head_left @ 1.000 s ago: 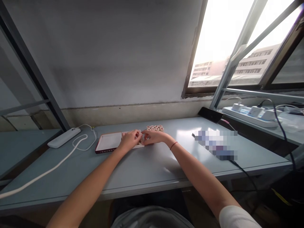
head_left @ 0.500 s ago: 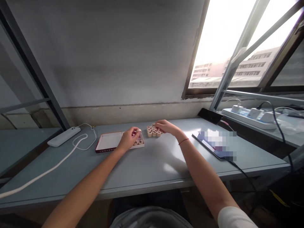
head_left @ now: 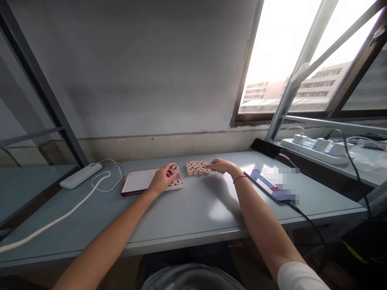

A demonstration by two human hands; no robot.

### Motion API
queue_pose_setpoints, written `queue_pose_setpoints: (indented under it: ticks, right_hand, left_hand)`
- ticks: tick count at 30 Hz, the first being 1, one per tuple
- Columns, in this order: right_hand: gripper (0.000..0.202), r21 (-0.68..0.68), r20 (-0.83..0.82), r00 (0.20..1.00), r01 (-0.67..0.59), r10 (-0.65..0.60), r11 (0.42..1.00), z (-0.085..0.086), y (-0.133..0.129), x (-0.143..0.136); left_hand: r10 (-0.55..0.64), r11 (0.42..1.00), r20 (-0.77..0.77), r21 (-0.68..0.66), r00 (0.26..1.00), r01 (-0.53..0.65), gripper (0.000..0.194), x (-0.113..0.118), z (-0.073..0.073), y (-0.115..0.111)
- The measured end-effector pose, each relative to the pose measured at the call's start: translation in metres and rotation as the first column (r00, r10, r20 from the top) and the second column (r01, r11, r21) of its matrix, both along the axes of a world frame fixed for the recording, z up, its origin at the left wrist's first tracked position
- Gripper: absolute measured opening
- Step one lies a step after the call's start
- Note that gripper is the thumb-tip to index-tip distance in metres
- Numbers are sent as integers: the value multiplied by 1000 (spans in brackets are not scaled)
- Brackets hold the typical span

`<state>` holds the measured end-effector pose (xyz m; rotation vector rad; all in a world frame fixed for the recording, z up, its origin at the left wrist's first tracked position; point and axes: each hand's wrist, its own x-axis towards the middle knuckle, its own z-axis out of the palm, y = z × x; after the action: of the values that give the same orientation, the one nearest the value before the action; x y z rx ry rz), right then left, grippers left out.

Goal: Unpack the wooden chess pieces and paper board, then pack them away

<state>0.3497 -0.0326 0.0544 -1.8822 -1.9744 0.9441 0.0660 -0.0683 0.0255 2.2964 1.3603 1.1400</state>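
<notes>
Head: piece (head_left: 175, 168), inscribed face toward camera

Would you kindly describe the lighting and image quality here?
In the head view, the brown-framed glass window is overexposed, the glossy grey-blue desk shows glare and a soft shadow near the bare right hand, and the flat dark-edged screen is partly pixelated.

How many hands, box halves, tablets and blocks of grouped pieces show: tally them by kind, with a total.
Hands: 2 (left hand, right hand)
Box halves: 2 (dark red half, white half)
Tablet: 1
Block of grouped pieces: 1
Total: 6
</notes>
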Motion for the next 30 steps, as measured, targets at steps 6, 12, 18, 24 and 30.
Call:
queue_pose_setpoints:
  ticks: [6,12,18,24,30]
  right_hand:
    - [45,171,-209,900,-352,383,920,15,-28,-54]
    - [40,226,-261,895,-307,361,924,13,-29,-66]
    - [31,141,-118,992,-21,38,990,2,0,-8]
    - [25,-37,5,999,33,-32,999,-3,1,5]
    - [29,-19,62,995,77,-76,997,-3,1,5]
  left_hand:
    - [-150,988,-72,27,986,153,32,8,5,-13]
    - [-146,989,-114,-13,983,146,38,8,8,-15]
    - [-101,994,-177,-47,979,94,36,0,9,-10]
    - [-78,996,-205,-55,976,68,35,-3,11,-8]
    - [-73,996,-233,-73,970,57,35,-3,11,-9]
